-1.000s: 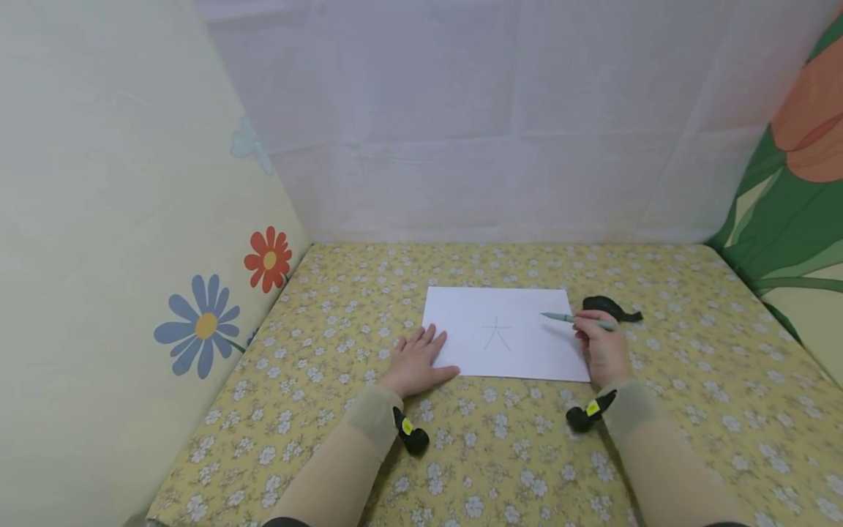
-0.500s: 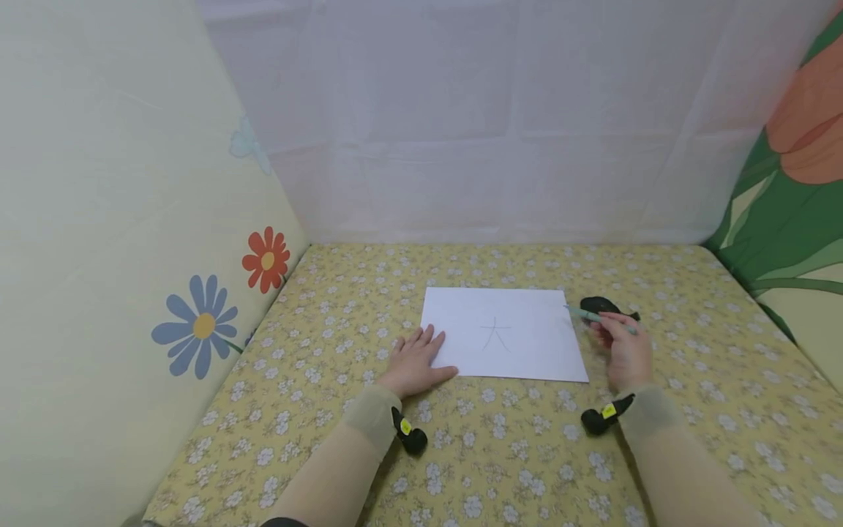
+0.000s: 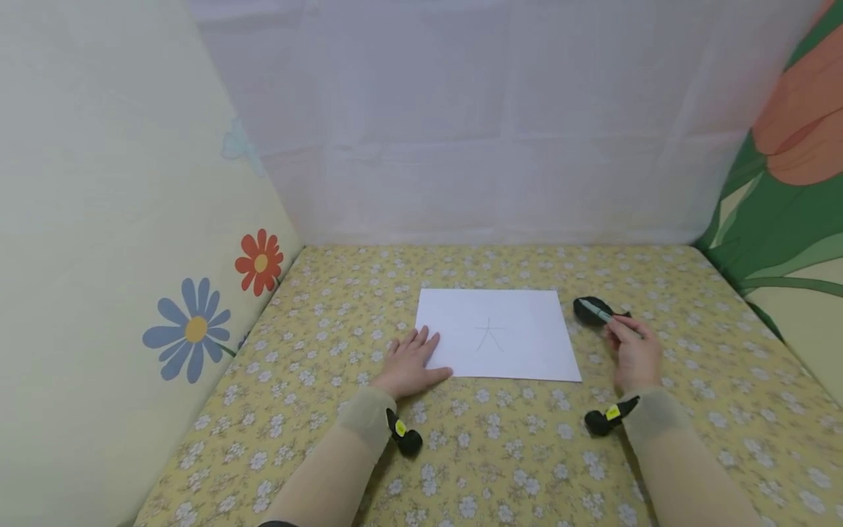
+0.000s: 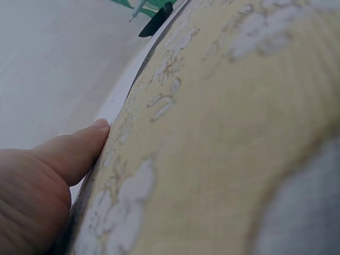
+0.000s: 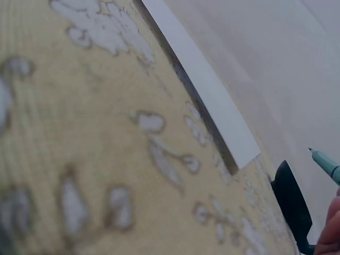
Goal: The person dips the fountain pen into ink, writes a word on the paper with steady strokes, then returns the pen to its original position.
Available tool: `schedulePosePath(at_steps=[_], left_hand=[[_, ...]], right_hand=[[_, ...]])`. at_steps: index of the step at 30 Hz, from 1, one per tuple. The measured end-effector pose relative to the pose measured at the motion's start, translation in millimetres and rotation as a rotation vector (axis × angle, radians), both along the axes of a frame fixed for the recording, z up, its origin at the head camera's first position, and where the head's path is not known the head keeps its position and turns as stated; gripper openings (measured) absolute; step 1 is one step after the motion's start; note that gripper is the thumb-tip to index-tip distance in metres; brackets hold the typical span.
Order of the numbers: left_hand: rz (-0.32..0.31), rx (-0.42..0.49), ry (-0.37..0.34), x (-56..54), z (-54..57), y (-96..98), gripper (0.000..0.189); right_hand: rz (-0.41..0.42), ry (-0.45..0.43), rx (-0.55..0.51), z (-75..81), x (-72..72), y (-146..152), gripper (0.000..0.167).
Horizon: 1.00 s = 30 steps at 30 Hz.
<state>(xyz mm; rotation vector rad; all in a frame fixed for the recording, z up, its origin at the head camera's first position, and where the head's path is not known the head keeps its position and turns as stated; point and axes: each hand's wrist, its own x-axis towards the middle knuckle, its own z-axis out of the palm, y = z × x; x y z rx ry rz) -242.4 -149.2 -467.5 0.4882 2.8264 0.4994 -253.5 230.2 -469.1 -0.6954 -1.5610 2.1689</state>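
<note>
My left hand (image 3: 410,364) lies flat with spread fingers on the left edge of a white sheet of paper (image 3: 533,333). In the left wrist view its thumb (image 4: 79,151) rests at the sheet's near edge. Thin lines on the paper form a character (image 3: 489,335) like 大. Right of the sheet, my right hand (image 3: 637,355) pinches a light green pen (image 3: 598,311) between thumb and fingers. The pen overlaps a black rounded object with a narrow tail (image 3: 582,315) in the head view. From the right wrist, the pen's bare dark tip shows above that black object (image 5: 292,199).
A yellow cloth with white flowers (image 3: 487,454) covers the table. Behind it hangs a pale plain sheet (image 3: 421,146). Flower-printed panels stand at the left (image 3: 99,219) and right (image 3: 784,219) sides.
My right hand has moved right with the pen, off the paper and over to the black object. The left hand has stayed on the sheet. The view has shifted slightly.
</note>
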Motion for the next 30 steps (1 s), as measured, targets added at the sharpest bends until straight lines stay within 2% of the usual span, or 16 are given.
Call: schedulePosePath(at_steps=[4, 13, 19, 24, 30], left_hand=[[0.001, -0.008, 0.0, -0.5, -1.0, -0.1, 0.083], [-0.002, 0.0, 0.004, -1.8, -2.4, -0.6, 0.083], [-0.004, 0.004, 0.004, -1.1, -1.9, -0.7, 0.083], [-0.003, 0.009, 0.003, -1.1, -2.5, -0.8, 0.083], [-0.005, 0.01, 0.007, -2.3, -4.1, -1.3, 0.083]], right_hand=[[-0.044, -0.035, -0.031, -0.5, -0.3, 5, 0.017], [-0.118, -0.091, 0.037, -0.8, 4.7, 6, 0.02], [-0.176, -0.222, 0.169, -2.0, 6.0, 7, 0.017], [-0.167, -0.332, 0.284, -0.3, 9.4, 6, 0.02], [-0.118, -0.409, 0.335, 0.8, 13.6, 5, 0.031]])
